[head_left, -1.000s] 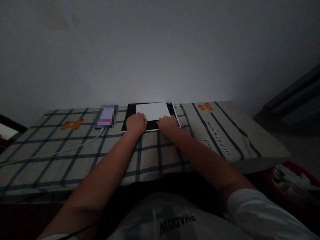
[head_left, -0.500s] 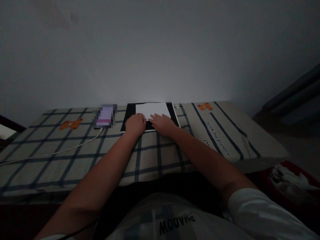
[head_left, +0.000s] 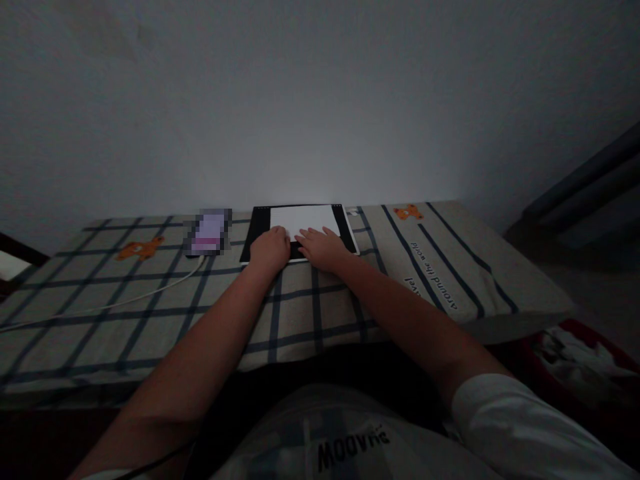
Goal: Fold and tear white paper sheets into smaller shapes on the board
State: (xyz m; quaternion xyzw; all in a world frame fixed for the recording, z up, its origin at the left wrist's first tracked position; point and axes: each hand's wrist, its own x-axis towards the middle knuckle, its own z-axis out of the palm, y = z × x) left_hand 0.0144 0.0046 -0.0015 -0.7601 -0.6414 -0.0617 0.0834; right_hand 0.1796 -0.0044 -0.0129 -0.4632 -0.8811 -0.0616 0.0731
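A white sheet of paper [head_left: 305,219] lies on a flat black board or pad [head_left: 256,230] with a pale edge and a row of small marks along its top. My left hand [head_left: 271,250] rests at the paper's lower left corner, fingers curled together; whether anything is pinched under them is hidden. Flat on the paper's lower right part lies my right hand [head_left: 323,248], its fingers spread and pointing left and away from me. A dark strip of the board shows between the two hands.
A checked tablecloth [head_left: 295,313] covers the table, which meets a grey wall [head_left: 320,120]. To the left lies a blurred-out phone [head_left: 209,232] with a white cable [head_left: 150,293]. A red container [head_left: 575,327] with pale contents stands low at the right.
The view shifts very slightly. Both hands stay in nearly the same place on the paper and board.
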